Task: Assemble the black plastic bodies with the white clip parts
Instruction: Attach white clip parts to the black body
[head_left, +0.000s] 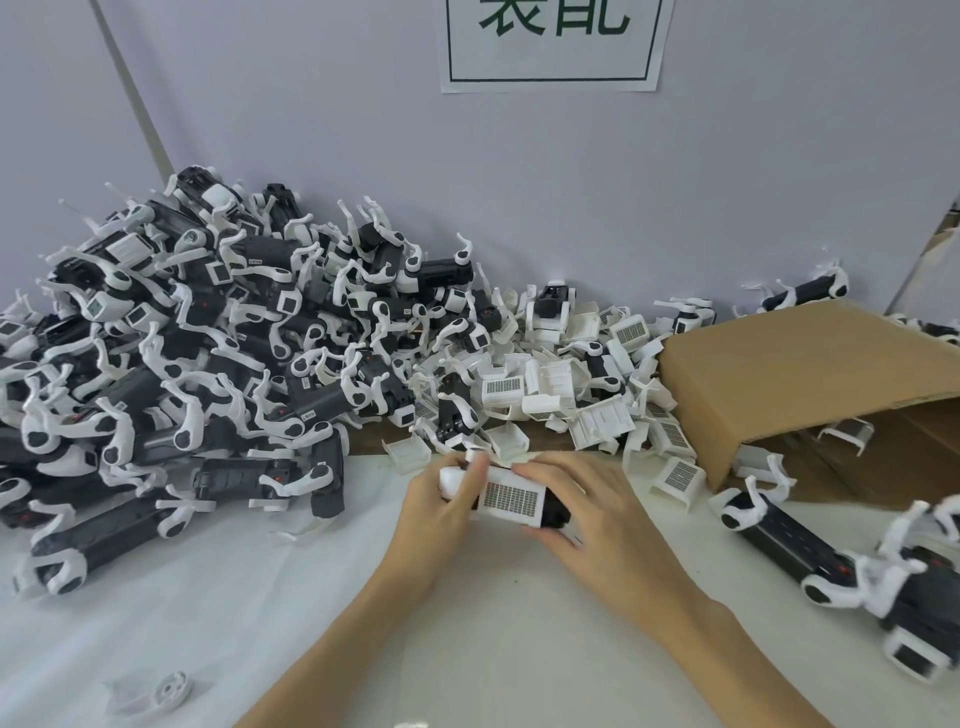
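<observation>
Both hands hold one black plastic body (556, 512) just above the white table, at the middle of the view. A white clip part with a grid-patterned face (511, 500) sits over the body's middle. My left hand (441, 512) grips the left end, where a white piece shows between its fingers. My right hand (571, 506) curls round the right end, fingers over the top and thumb below. A heap of loose white clip parts (550, 389) lies just behind the hands.
A big pile of black bodies with white legs (182, 338) fills the left and back. A tipped cardboard box (810, 384) lies at the right, with more black bodies (795, 540) in front of it. A small white round part (169, 688) lies near the front left.
</observation>
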